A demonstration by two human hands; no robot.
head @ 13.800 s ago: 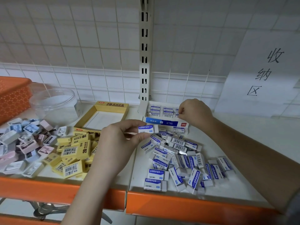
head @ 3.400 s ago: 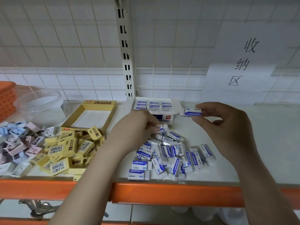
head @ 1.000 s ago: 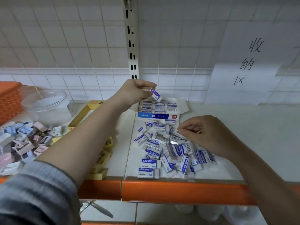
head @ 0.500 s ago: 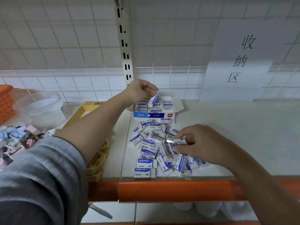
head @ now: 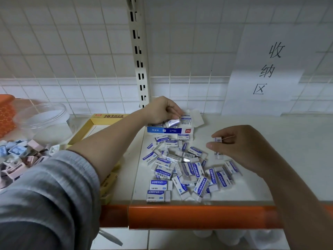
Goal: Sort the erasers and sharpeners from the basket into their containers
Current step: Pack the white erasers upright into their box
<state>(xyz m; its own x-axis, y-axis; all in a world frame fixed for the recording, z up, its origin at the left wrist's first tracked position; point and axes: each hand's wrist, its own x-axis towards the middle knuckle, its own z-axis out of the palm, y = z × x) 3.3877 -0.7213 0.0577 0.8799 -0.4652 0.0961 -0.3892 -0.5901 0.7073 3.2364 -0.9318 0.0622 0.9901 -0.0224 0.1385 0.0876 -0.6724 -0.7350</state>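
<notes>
Item 1, left hand point(head: 162, 110): reaches to the far side of the shelf point(head: 288, 159), at about 12 o'clock from the loose pile. I see its fingers curled round one white-and-blue eraser point(head: 173, 122), held just above the open eraser box point(head: 170, 130), over the rows already packed inside. A grey sleeve point(head: 50, 199) covers the upper arm.

Item 2, right hand point(head: 239, 147): hovers at 3 o'clock of the pile, above the shelf. Its fingers pinch a second eraser point(head: 218, 140), barcode side showing; most of that piece is hidden by the hand.

Item 3, loose erasers point(head: 187, 170): a scattered heap of white pieces with blue "ERASER" sleeves, lying between the box and the orange front edge point(head: 198, 216) of the shelf, many overlapping.

Item 4, yellow box point(head: 100, 121): open, marked "2B", at 9 o'clock of the eraser box. A few yellow erasers point(head: 108, 184) show below the left forearm, partly hidden by it.

Item 5, sharpeners point(head: 19, 157): pastel blue, pink and white pieces piled at the far left, 9 o'clock.

Item 6, clear round tub point(head: 45, 121): stands behind the sharpeners, beside the yellow box.

Item 7, orange basket point(head: 6, 112): at the left border, only a corner in view.

Item 8, paper sign point(head: 266, 69): three handwritten characters, fixed to the wire grid at 1 o'clock.
</notes>
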